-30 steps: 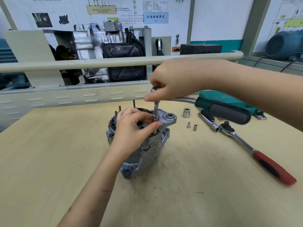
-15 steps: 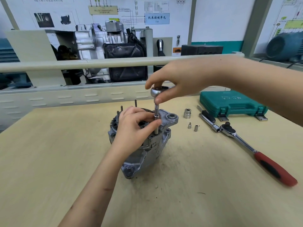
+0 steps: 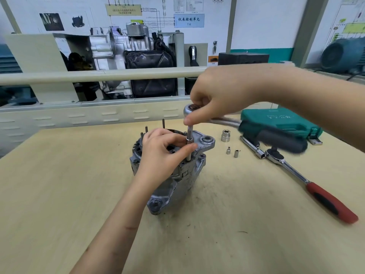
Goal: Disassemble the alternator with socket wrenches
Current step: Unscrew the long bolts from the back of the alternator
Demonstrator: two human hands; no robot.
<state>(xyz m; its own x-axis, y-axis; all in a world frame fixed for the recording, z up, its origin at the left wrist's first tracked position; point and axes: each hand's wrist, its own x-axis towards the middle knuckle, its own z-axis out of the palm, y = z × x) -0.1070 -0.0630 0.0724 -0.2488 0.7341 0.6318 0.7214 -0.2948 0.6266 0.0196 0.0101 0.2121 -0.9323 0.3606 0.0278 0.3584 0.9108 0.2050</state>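
Here, a housing bolt on the alternator [image 3: 173, 171] is being loosened.
The ratchet [image 3: 190, 110] head is being gripped by the right hand [image 3: 221, 95]; the extension [image 3: 189, 143] is being pinched by the left hand [image 3: 164, 153]; a steady, upright turn is being called for next.

A cutaway engine [image 3: 126, 62] stands behind a cream rail [image 3: 98, 75] beyond the counter [image 3: 59, 184], wiring-diagram posters [image 3: 154, 14] above it

The alternator [image 3: 173, 171] stands mid-table [image 3: 59, 194]; three sockets [image 3: 226, 135], a ratchet [image 3: 308, 182] and, farther, a tool case [image 3: 280, 120] lie right.
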